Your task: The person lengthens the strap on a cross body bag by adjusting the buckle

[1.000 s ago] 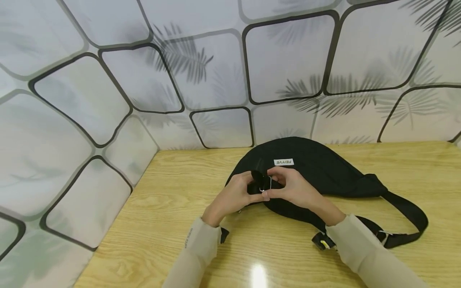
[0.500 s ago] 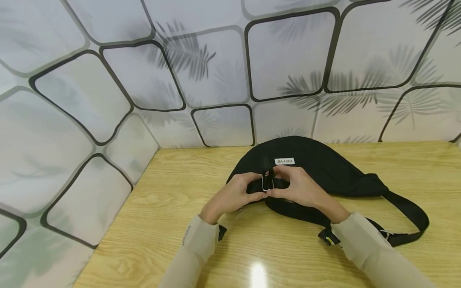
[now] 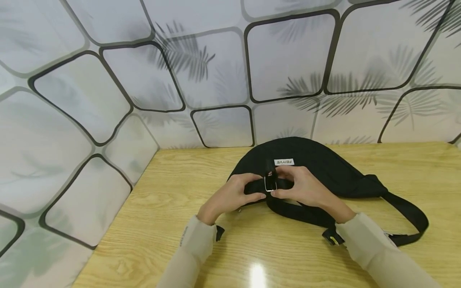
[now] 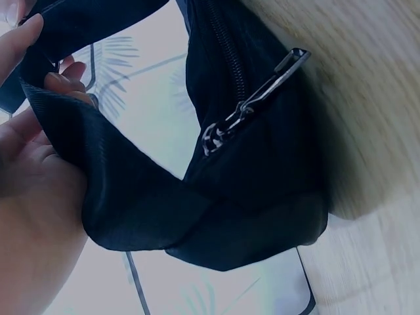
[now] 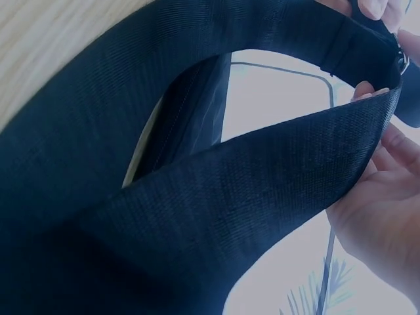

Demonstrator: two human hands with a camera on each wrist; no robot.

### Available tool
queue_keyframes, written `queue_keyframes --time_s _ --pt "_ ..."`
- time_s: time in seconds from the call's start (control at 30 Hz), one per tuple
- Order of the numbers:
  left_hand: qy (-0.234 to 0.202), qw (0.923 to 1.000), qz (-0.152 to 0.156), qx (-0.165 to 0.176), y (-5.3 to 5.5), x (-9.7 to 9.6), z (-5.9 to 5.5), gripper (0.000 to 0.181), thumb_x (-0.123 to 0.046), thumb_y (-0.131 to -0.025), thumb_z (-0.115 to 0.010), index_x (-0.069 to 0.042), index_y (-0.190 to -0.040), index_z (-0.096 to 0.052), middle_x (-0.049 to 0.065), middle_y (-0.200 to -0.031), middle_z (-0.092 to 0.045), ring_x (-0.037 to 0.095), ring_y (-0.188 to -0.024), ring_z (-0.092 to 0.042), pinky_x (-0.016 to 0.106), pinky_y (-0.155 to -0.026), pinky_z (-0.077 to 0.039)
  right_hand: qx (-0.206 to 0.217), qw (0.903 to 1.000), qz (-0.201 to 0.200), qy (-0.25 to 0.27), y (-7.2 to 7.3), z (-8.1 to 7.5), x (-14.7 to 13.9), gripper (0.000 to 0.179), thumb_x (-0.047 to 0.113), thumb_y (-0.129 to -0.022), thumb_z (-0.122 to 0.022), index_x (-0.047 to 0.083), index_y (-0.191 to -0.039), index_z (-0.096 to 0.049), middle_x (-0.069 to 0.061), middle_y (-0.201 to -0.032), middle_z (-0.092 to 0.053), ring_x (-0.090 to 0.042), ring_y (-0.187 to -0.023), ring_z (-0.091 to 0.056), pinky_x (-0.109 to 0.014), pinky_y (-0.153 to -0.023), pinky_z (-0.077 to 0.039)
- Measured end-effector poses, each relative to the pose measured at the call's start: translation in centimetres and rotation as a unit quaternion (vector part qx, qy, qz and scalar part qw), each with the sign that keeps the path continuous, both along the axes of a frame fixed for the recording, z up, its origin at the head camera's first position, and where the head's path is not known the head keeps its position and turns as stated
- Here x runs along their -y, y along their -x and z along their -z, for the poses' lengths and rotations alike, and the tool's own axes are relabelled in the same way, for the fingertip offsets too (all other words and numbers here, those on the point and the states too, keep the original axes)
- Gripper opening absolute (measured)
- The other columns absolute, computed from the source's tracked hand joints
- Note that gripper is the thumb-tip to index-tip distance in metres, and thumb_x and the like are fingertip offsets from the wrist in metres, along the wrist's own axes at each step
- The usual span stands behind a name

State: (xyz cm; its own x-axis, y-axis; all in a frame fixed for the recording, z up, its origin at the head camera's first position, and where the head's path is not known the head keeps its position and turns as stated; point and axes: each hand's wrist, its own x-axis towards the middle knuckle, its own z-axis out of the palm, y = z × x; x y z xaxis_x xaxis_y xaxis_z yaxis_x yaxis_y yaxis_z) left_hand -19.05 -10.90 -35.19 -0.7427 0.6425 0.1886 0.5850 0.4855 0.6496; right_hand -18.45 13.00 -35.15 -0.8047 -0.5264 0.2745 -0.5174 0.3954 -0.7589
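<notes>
Head view: in front of the black, curved fabric bag (image 3: pixel 320 174) on the tabletop (image 3: pixel 173 176), your left hand (image 3: pixel 235 192) and right hand (image 3: pixel 304 189), fingers half-curled, pinch its black webbing strap (image 3: pixel 254 187) beside a silver rectangular buckle (image 3: pixel 265 185). Left wrist view: the bag's metal zipper pull (image 4: pixel 268 89), up close. Right wrist view: ribbed weave, indistinct from the head.

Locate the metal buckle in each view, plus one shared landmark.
Head: metal buckle just right of and below centre, between left hand and right hand.
Left wrist: can't make it out.
Right wrist: metal buckle, partly visible, upper right edge.
Landmark: the hand-held black strap, in all three.
</notes>
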Motion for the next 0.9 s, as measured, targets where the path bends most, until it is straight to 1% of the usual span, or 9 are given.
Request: queue_keyframes --time_s 0.17,0.27,0.43,0.57,0.77,0.9 --pt "0.0 0.9999 -0.005 0.01 -0.1 0.1 0.0 0.041 -0.015 -0.095 -0.075 0.003 -0.13 -0.064 0.013 -0.127 -0.066 0.025 -0.118 -0.061 0.035 -0.101 -0.048 -0.003 1.0 0.001 -0.003 0.0 -0.1 -0.4 0.042 0.013 -0.088 -0.079 -0.005 -0.124 -0.065 -0.011 -0.112 -0.072 -0.026 -0.102 -0.07 -0.049 -0.09 -0.052" --pt "0.003 0.9999 -0.009 0.011 -0.2 0.2 -0.2 0.041 -0.016 -0.095 -0.075 0.003 -0.13 -0.064 0.013 -0.127 -0.067 0.025 -0.118 -0.061 0.036 -0.1 -0.048 -0.004 1.0 0.004 -0.006 0.1 -0.3 -0.7 0.043 0.013 -0.087 -0.078 -0.005 -0.123 -0.065 -0.009 -0.108 -0.073 -0.024 -0.099 -0.07 -0.05 -0.089 -0.051" --pt "0.008 0.9998 -0.012 0.013 -0.2 0.3 -0.4 0.042 -0.017 -0.095 -0.075 0.002 -0.13 -0.064 0.013 -0.127 -0.067 0.024 -0.116 -0.062 0.035 -0.098 -0.049 0.001 1.0 0.005 -0.007 0.1 -0.4 -1.1 0.044 0.013 -0.087 -0.079 -0.006 -0.124 -0.064 -0.008 -0.107 -0.073 -0.022 -0.097 -0.07 -0.05 -0.089 -0.051" --pt "0.002 0.9998 -0.013 0.015 -0.2 0.4 -0.4 0.041 -0.017 -0.094 -0.076 0.001 -0.129 -0.065 0.012 -0.125 -0.067 0.023 -0.114 -0.062 0.034 -0.097 -0.049 0.002 1.0 0.004 -0.004 0.0 -0.5 -1.3 0.044 0.013 -0.087 -0.078 -0.006 -0.125 -0.064 -0.007 -0.106 -0.073 -0.02 -0.095 -0.07 -0.05 -0.089 -0.051" --pt "-0.01 0.9998 -0.008 0.015 -0.1 0.6 -0.3 0.039 -0.017 -0.093 -0.077 0.0 -0.127 -0.067 0.01 -0.122 -0.068 0.02 -0.109 -0.063 0.032 -0.093 -0.05 -0.003 0.9999 0.014 -0.008 0.0 -0.5 -1.8 0.045 0.013 -0.085 -0.08 -0.006 -0.124 -0.064 -0.003 -0.101 -0.073 -0.015 -0.09 -0.069 -0.047 -0.088 -0.05" --pt "-0.007 0.9996 -0.011 0.025 -0.1 0.8 -0.4 0.04 -0.017 -0.093 -0.077 0.0 -0.128 -0.066 0.01 -0.123 -0.067 0.021 -0.111 -0.062 0.033 -0.095 -0.049 -0.008 0.9998 0.018 -0.008 -0.1 -0.4 -2.1 0.043 0.014 -0.085 -0.081 -0.004 -0.121 -0.065 -0.001 -0.099 -0.073 -0.013 -0.087 -0.068 -0.043 -0.086 -0.05"
